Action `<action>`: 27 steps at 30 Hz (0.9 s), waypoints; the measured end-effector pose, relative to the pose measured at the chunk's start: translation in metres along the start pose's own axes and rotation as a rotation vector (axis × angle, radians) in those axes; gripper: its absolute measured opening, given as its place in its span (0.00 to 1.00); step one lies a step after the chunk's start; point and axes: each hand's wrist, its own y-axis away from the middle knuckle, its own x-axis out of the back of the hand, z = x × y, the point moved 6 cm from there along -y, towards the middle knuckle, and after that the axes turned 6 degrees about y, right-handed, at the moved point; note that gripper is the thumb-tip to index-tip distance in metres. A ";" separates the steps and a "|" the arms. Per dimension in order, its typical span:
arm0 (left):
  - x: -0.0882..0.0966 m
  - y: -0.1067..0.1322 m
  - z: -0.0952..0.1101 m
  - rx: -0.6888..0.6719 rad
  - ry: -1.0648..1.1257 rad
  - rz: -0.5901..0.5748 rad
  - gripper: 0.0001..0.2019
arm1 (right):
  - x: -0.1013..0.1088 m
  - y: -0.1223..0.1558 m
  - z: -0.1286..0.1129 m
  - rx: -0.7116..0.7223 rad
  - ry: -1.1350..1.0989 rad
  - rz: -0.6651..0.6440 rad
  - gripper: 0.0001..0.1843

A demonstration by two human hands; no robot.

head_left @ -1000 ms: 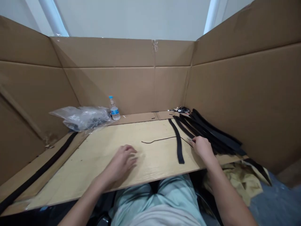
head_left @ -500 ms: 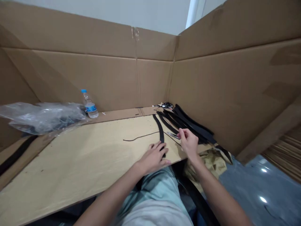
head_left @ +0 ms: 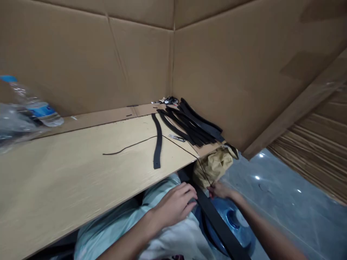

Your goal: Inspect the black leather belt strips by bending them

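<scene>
A curved black strip (head_left: 157, 144) lies on the pale board (head_left: 81, 180), with a thin black cord (head_left: 130, 145) running beneath it. The cord continues over the board's right edge to my right hand (head_left: 221, 190), whose fingers are pinched on it beside a paper bag. My left hand (head_left: 176, 202) hovers above my lap, fingers loosely bent and apart, nothing seen in it; a long black band (head_left: 217, 224) passes close to its fingertips. Small thread snips (head_left: 177, 138) rest on the board, right of the curved strip.
More black strips (head_left: 192, 126) are piled at the right against the cardboard wall (head_left: 230, 72). Small bits (head_left: 168, 100) sit in the back corner. A water bottle (head_left: 40, 108) and clear plastic (head_left: 13, 122) are at left. Below right stand a crumpled bag (head_left: 217, 162) and a blue jug (head_left: 225, 213).
The view has turned right and down. My left hand has come off the curved strip to above my lap. My right hand has left the snips and moved below the board's edge, holding the cord.
</scene>
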 end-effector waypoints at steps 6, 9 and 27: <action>-0.057 -0.061 0.015 -0.290 -0.276 -0.037 0.15 | 0.019 0.079 -0.012 0.202 -0.344 -0.333 0.26; -0.074 -0.080 0.015 -0.351 -0.290 -0.232 0.09 | 0.038 0.105 -0.012 0.240 -0.440 -0.466 0.27; -0.074 -0.096 -0.009 -0.142 -0.123 -0.374 0.12 | 0.061 0.121 -0.022 0.218 -0.741 -0.381 0.24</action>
